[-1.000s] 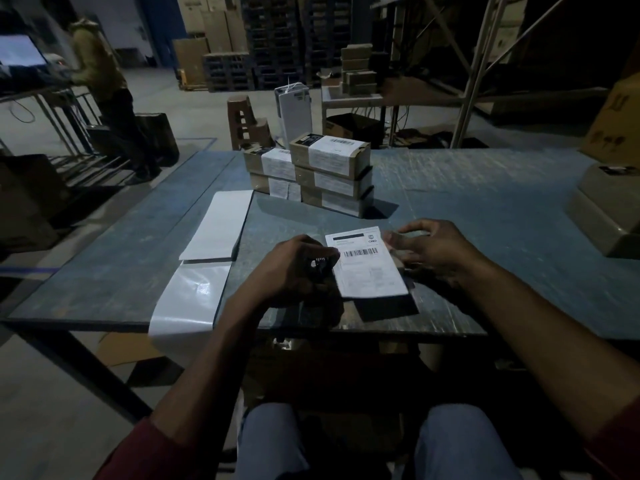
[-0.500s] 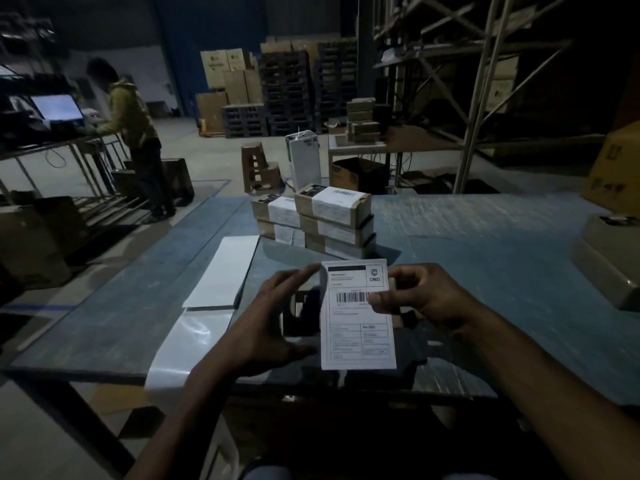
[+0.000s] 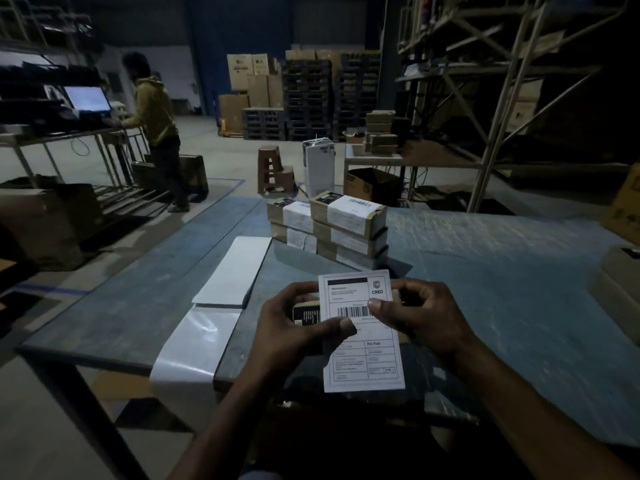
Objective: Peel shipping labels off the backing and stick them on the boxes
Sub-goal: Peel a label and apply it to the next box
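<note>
Your left hand (image 3: 294,327) grips the small box (image 3: 306,311); your right hand (image 3: 415,317) pinches the label (image 3: 362,344) over it. Label's long axis runs toward you, overhanging the box; lower edge hangs free.

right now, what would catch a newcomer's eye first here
The white shipping label held up in the middle, near the table's front edge, pinched by the left hand and right hand over a small box. Behind it stands a stack of labelled boxes; shiny backing paper hangs off the table at left.
</note>
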The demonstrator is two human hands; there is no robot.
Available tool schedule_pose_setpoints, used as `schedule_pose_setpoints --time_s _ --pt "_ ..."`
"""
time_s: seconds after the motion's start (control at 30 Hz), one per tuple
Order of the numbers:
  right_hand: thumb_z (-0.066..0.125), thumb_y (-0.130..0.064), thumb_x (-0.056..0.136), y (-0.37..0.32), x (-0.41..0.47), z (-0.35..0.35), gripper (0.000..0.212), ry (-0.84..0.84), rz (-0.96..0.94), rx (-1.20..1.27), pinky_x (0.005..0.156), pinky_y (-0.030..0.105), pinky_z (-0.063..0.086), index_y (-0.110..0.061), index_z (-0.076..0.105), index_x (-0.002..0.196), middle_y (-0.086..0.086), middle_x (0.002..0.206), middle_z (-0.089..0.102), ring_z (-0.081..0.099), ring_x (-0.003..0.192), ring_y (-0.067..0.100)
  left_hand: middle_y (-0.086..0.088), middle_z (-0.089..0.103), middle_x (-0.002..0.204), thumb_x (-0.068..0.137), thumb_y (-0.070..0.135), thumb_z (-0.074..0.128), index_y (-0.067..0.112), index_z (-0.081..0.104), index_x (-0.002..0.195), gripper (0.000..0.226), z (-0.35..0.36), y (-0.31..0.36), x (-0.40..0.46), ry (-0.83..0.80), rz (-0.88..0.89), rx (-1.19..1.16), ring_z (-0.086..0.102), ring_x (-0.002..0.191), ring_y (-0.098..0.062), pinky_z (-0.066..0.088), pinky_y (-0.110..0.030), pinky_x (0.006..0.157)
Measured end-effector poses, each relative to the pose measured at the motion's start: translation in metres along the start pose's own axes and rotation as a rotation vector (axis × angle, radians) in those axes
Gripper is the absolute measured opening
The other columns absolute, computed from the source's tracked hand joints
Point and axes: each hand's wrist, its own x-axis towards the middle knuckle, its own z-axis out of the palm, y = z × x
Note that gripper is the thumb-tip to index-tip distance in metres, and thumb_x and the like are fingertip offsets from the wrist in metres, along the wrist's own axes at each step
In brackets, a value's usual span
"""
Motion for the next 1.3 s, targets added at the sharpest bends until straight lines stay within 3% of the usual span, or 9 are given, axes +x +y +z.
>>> schedule_pose_setpoints --time_s 0.3,0.53,0.7,0.8,0.9,0.97,1.07,1.13,1.3 --pt "0.080 -0.029 0.090 0.009 -0.005 0.019 0.017 0.113 -0.067 -0.045 0.079 0.060 0.063 -0.014 0.080 0.099 0.005 0.092 0.082 0.079 0.083 0.026 -0.005 0.077 0.107 0.058 0.006 0.101 0.021 0.073 0.114 0.065 -0.011 -0.002 0.001 -0.016 0.050 0.036 0.077 0.095 -0.025 0.065 -0.048 0.066" --pt "0.076 -0.040 0.093 0.014 0.002 0.029 0.043 0.256 -0.025 -0.086 0.062 0.050 0.056 -0.010 0.064 0.065 0.012 0.069 0.074 0.073 0.067 0.032 -0.002 0.076 0.102 0.052 0.013 0.104 0.023 0.074 0.114 0.069 -0.008 -0.003 -0.001 0.015 0.074 0.107 0.077 0.091 -0.017 0.066 -0.040 0.067" --pt "0.081 -0.036 0.087 0.014 -0.002 0.035 0.029 0.301 -0.068 0.006 0.057 0.028 0.052 -0.009 0.073 0.079 0.005 0.074 0.075 0.070 0.064 0.014 0.004 0.063 0.127 0.049 0.061 0.095 0.041 0.051 0.145 0.107 -0.005 0.004 0.001 0.130 0.058 0.158 0.065 0.108 -0.007 0.055 -0.020 0.076" --pt "0.079 -0.041 0.081 0.009 -0.002 0.038 0.035 0.315 -0.099 0.042 0.055 0.019 0.052 -0.008 0.073 0.087 -0.001 0.077 0.077 0.071 0.066 0.007 -0.001 0.053 0.140 0.049 0.053 0.098 0.038 0.034 0.156 0.126 -0.001 0.009 0.000 0.145 0.012 0.115 0.056 0.113 -0.011 0.051 -0.015 0.073" --pt "0.078 -0.056 0.074 0.008 -0.003 0.039 0.053 0.237 -0.093 0.049 0.058 0.019 0.054 -0.012 0.073 0.103 -0.003 0.086 0.078 0.073 0.076 0.011 -0.003 0.051 0.146 0.050 0.045 0.099 0.037 0.038 0.154 0.121 -0.001 0.011 0.000 0.176 0.030 0.085 0.053 0.119 -0.015 0.049 -0.008 0.056" --pt "0.084 -0.066 0.068 0.009 -0.005 0.039 0.071 0.169 -0.083 0.038 0.066 0.022 0.059 -0.020 0.068 0.120 -0.002 0.100 0.078 0.075 0.089 0.012 -0.004 0.053 0.145 0.048 0.047 0.097 0.037 0.044 0.149 0.115 0.000 0.010 -0.002 0.208 0.063 0.075 0.051 0.124 -0.016 0.050 -0.008 0.064" --pt "0.090 -0.040 0.069 0.009 -0.005 0.043 0.075 0.136 -0.100 0.070 0.072 0.023 0.060 -0.023 0.057 0.135 0.000 0.108 0.077 0.076 0.097 0.013 -0.005 0.057 0.141 0.040 0.055 0.097 0.041 0.053 0.142 0.112 0.003 0.007 -0.006 0.257 0.082 0.021 0.054 0.127 -0.021 0.058 -0.036 0.095" --pt "0.088 -0.029 0.071 0.007 -0.005 0.045 0.076 0.156 -0.108 0.112 0.072 0.023 0.060 -0.023 0.053 0.138 -0.003 0.107 0.077 0.076 0.096 0.014 -0.003 0.059 0.139 0.035 0.057 0.100 0.043 0.056 0.141 0.116 0.005 0.007 -0.009 0.298 0.055 -0.043 0.058 0.124 -0.022 0.059 -0.049 0.095" --pt "0.082 -0.003 0.086 0.005 0.000 0.049 0.061 0.224 -0.098 0.145 0.070 0.019 0.057 -0.023 0.050 0.134 -0.001 0.098 0.079 0.075 0.087 0.009 0.015 0.065 0.110 0.045 0.027 0.103 0.036 0.066 0.137 0.100 0.012 0.004 -0.012 0.383 0.008 -0.183 0.067 0.092 0.001 0.064 -0.037 0.082"
